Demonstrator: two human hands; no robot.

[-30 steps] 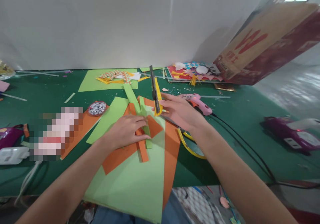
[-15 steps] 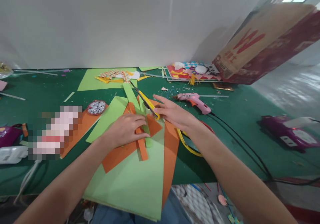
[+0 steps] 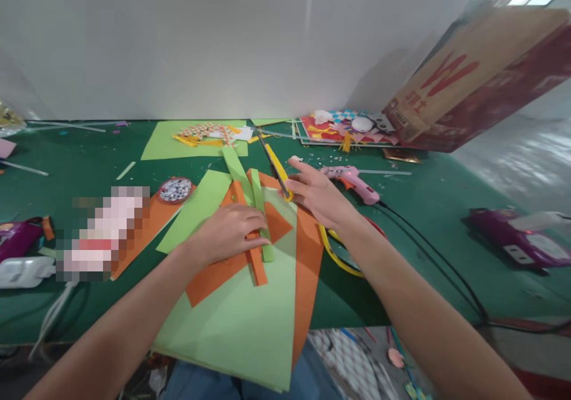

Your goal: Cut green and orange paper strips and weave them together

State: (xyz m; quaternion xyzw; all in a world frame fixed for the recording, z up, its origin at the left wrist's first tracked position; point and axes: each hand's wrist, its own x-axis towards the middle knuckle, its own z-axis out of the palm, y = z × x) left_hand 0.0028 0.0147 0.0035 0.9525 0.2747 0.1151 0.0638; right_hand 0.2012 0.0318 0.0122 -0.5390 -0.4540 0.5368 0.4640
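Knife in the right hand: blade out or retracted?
Out: a dark blade juts from the yellow knife in the right hand.

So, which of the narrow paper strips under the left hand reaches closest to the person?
The orange strip: its end runs past the end of the green strip beside it, both sticking out from under the left hand.

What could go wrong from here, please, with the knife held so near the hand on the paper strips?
The utility knife in the right hand seems to have its blade out, near the left hand pinning the strips; a slip could cut it. The glue gun lies past the right hand; its tip may be hot. The green sheet overhangs the table edge and could slide.
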